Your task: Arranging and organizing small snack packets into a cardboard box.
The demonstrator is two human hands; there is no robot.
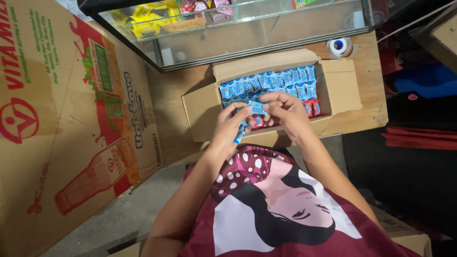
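Observation:
An open cardboard box (pixel 340 85) sits on a wooden surface and holds rows of small blue snack packets (pixel 281 81), with a few red packets (pixel 312 107) at its near right. Both hands hover over the box's near edge. My left hand (pixel 228 128) and my right hand (pixel 285 112) pinch the same blue packet (pixel 257 107) between their fingertips. More blue packets are tucked under the left hand's fingers.
A large flattened cardboard carton (pixel 62 119) with red print stands at the left. Behind the box is a glass display case (pixel 247 28) with yellow and pink packets. A roll of tape (pixel 339 46) lies at the back right. Dark and red things lie at the right.

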